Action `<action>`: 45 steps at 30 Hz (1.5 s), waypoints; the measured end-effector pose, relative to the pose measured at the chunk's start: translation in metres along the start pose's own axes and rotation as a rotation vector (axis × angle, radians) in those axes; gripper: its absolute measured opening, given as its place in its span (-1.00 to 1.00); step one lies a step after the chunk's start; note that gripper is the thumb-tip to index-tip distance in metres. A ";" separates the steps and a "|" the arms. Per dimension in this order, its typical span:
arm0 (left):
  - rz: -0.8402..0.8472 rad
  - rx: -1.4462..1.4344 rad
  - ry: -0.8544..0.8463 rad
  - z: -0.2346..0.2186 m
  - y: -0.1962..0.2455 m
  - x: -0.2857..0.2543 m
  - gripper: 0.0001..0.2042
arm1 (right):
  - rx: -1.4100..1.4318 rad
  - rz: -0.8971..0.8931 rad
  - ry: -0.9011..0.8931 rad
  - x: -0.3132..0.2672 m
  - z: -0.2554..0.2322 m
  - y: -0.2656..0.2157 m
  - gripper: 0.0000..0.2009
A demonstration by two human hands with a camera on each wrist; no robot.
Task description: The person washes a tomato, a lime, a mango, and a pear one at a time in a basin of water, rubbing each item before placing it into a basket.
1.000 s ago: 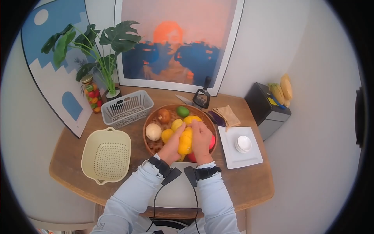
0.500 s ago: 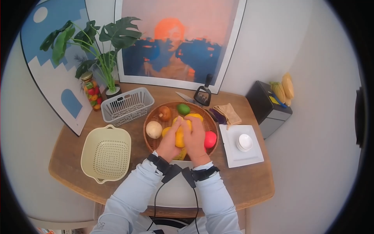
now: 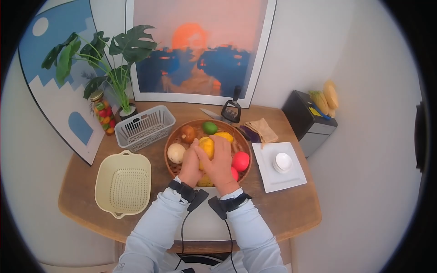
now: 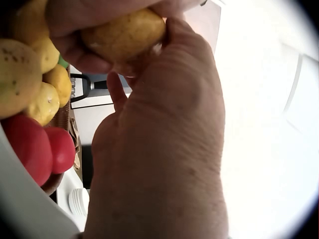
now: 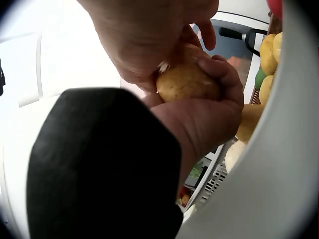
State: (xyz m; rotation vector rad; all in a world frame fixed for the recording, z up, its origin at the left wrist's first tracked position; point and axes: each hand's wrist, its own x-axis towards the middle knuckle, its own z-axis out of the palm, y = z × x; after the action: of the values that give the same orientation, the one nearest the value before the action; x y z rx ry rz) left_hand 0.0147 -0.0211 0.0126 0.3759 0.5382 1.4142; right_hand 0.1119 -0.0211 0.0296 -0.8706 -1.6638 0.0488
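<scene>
Both hands come together over the front of a round brown wicker basket. My left hand curls its fingers round a yellow oval fruit with brown specks, as the right wrist view shows. My right hand grips the same fruit from the other side, its wrist filling the middle of the left wrist view. Something shiny glints at the fruit's edge. In the head view the hands hide much of it. Around them in the basket lie red rounded pieces, a brown onion, a white onion and a green fruit.
A cream colander and a grey plastic basket stand to the left. To the right, a white square plate carries small white dishes. Behind are a black-handled grater, a knife blade and a tan cloth.
My hands have closed in on each other, covering more of the yellow fruit than a second ago. More of the red pieces on the right shows. The head view has shifted slightly.
</scene>
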 end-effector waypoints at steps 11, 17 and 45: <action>0.131 0.338 -0.005 -0.020 -0.018 0.013 -0.67 | 0.336 0.359 0.066 -0.005 -0.002 0.032 -0.76; 0.041 0.308 -0.069 -0.012 -0.010 0.007 -0.62 | 0.255 0.318 0.120 -0.009 0.007 0.037 -0.69; 0.027 0.338 -0.118 -0.019 0.005 0.013 -0.59 | 0.280 0.310 -0.066 -0.023 0.006 0.037 -0.45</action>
State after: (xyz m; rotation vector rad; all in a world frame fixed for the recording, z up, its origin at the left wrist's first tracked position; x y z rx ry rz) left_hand 0.0004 -0.0092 -0.0023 0.7350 0.6782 1.3175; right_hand 0.1259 -0.0051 -0.0083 -0.9101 -1.5230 0.5162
